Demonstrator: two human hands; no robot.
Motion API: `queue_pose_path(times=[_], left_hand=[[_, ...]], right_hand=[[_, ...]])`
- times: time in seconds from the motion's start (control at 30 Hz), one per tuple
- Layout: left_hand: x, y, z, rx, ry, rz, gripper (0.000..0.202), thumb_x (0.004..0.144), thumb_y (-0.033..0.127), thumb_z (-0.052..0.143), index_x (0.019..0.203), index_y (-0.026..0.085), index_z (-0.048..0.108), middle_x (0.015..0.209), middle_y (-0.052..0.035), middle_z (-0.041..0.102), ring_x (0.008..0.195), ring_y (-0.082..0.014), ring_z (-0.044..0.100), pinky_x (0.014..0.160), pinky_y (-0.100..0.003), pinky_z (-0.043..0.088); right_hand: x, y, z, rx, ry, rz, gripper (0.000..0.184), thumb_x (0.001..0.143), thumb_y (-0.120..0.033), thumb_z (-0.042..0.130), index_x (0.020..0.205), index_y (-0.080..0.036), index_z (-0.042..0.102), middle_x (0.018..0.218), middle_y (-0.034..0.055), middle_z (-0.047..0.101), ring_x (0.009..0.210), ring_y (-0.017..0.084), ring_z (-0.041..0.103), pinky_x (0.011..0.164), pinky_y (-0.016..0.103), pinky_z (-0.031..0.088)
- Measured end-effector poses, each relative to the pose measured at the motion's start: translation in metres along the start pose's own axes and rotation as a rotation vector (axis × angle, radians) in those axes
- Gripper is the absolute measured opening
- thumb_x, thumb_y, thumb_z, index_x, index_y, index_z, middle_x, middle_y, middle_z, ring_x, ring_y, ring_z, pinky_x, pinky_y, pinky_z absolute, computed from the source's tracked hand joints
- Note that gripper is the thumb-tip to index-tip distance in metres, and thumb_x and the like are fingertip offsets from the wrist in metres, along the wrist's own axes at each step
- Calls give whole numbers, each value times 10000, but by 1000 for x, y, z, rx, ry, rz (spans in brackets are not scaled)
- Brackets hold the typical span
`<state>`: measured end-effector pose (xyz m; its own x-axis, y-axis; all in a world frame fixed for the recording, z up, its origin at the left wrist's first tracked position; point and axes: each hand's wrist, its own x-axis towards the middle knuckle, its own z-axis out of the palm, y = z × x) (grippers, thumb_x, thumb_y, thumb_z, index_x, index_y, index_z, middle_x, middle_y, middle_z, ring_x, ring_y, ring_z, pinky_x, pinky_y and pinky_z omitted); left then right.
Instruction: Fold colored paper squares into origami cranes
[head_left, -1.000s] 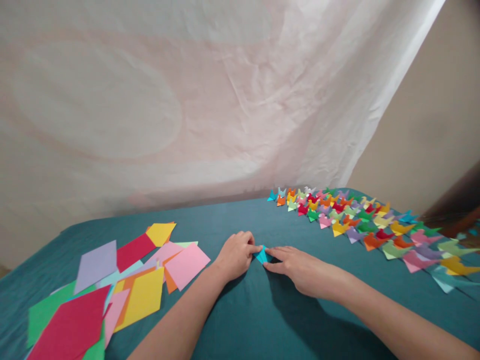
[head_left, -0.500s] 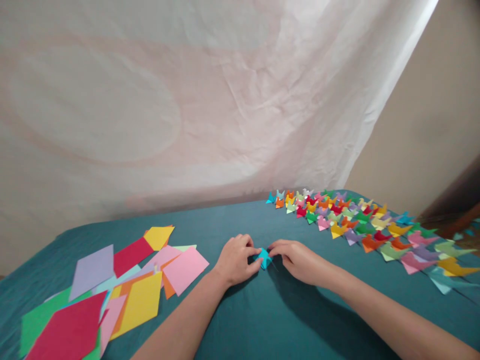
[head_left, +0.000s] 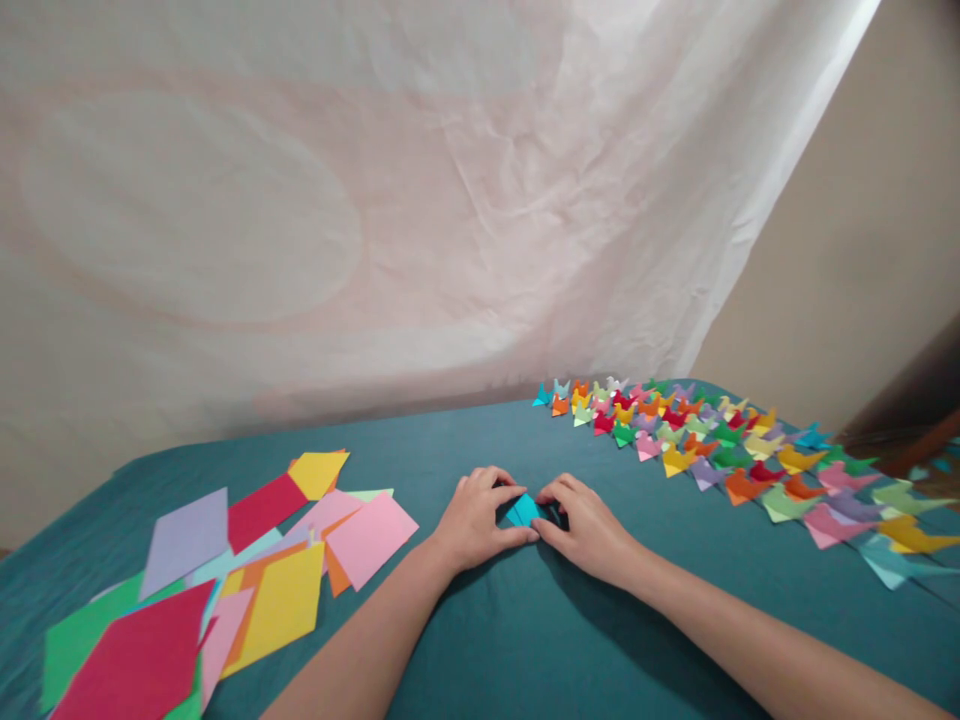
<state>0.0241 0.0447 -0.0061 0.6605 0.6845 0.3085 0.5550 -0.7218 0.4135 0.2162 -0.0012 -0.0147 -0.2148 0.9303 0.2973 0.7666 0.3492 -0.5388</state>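
Observation:
A small folded piece of blue paper point(head_left: 524, 511) lies on the teal cloth point(head_left: 480, 640) between my two hands. My left hand point(head_left: 474, 520) pinches its left side with curled fingers. My right hand point(head_left: 583, 520) pinches its right side, fingers bent over it. Both hands rest on the cloth, thumbs nearly touching under the paper. Part of the paper is hidden by my fingers.
A loose pile of flat coloured paper squares point(head_left: 225, 580) lies at the left. Rows of several small folded paper birds point(head_left: 720, 450) stretch along the right. A wrinkled white sheet point(head_left: 375, 200) hangs behind the table; a beige wall point(head_left: 862, 250) is at the right.
My right hand drew in from lying flat to a pinch on the blue paper. Both hands have closed together around it and the paper now lies flatter.

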Motion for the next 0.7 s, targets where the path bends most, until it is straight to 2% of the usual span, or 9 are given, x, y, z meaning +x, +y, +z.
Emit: queue_pose_path(times=[0.2, 0.43, 0.6, 0.7], left_hand=[[2, -1, -1, -175, 21, -16, 518, 604, 425, 782, 1057, 233, 622, 1075, -50, 565, 1012, -235, 502, 880, -350, 383], [5, 0, 6, -624, 29, -183, 374, 689, 223, 713, 1039, 159, 598, 783, -4, 614, 732, -140, 553, 697, -253, 423], [9, 0, 6, -871, 105, -312, 399, 653, 255, 732, 1011, 128, 609, 694, 14, 583, 593, -95, 504, 568, -214, 379], [11, 3, 5, -981, 149, -354, 373, 621, 287, 760, 929, 123, 629, 669, 19, 575, 574, -83, 501, 553, -203, 370]], right_hand=[[1, 2, 6, 123, 36, 66, 129, 762, -254, 612, 865, -184, 576, 843, 23, 590, 780, 176, 542, 724, 312, 401], [3, -8, 1, 477, 4, 115, 106, 813, -276, 539, 788, -174, 528, 711, -12, 552, 660, 135, 516, 622, 254, 407], [2, -11, -2, 582, 4, 103, 168, 824, -336, 543, 822, -169, 532, 692, -24, 515, 638, 122, 482, 596, 236, 393], [2, -11, -2, 568, -12, 73, 165, 812, -332, 558, 801, -168, 544, 686, -22, 530, 636, 122, 489, 595, 233, 393]])
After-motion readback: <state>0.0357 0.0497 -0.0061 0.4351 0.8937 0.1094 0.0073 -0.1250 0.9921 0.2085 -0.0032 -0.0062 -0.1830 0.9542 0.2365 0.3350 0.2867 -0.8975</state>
